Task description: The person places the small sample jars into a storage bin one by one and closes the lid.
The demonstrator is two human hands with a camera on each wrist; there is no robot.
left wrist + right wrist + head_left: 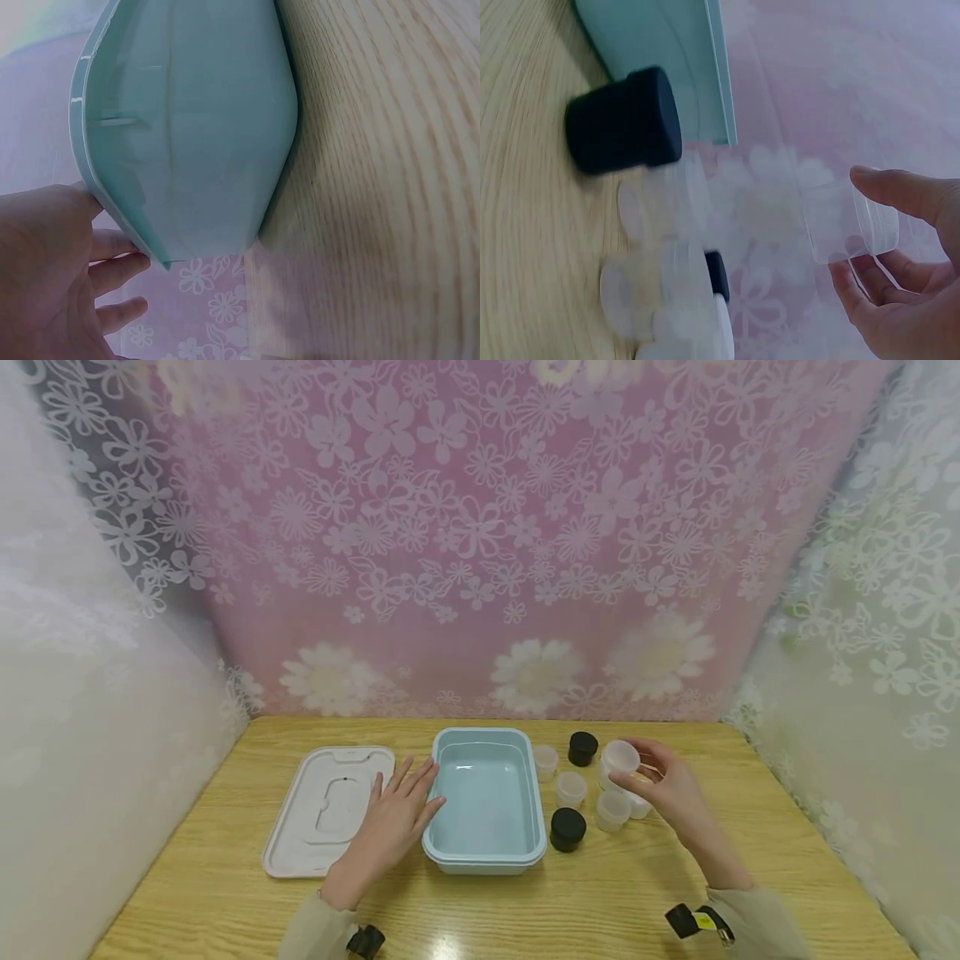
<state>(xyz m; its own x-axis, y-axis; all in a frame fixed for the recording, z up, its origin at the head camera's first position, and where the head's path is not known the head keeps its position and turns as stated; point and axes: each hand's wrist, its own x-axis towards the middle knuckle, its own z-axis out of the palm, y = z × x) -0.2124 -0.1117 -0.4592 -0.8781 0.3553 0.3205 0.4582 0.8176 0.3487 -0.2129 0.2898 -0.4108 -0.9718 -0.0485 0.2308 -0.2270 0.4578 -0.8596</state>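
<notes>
My right hand (671,789) pinches a small clear plastic jar (840,223) between thumb and fingers. In the right wrist view this jar is held up off the table, apart from the other jars. My left hand (393,818) has its fingers spread and fairly straight, touching the left rim of the light-blue plastic tub (487,810). The tub stands open, with nothing seen inside it. Below the held jar are a clear jar (613,811) and a white-lidded jar (639,804), partly covered by the hand.
Between the tub and my right hand stand two more clear jars, one nearer (571,790), and two black jars, the front one (567,829) close to the tub. A white lid (322,814) lies flat to the left. Flowered cloth (480,568) walls in the wooden table (600,910).
</notes>
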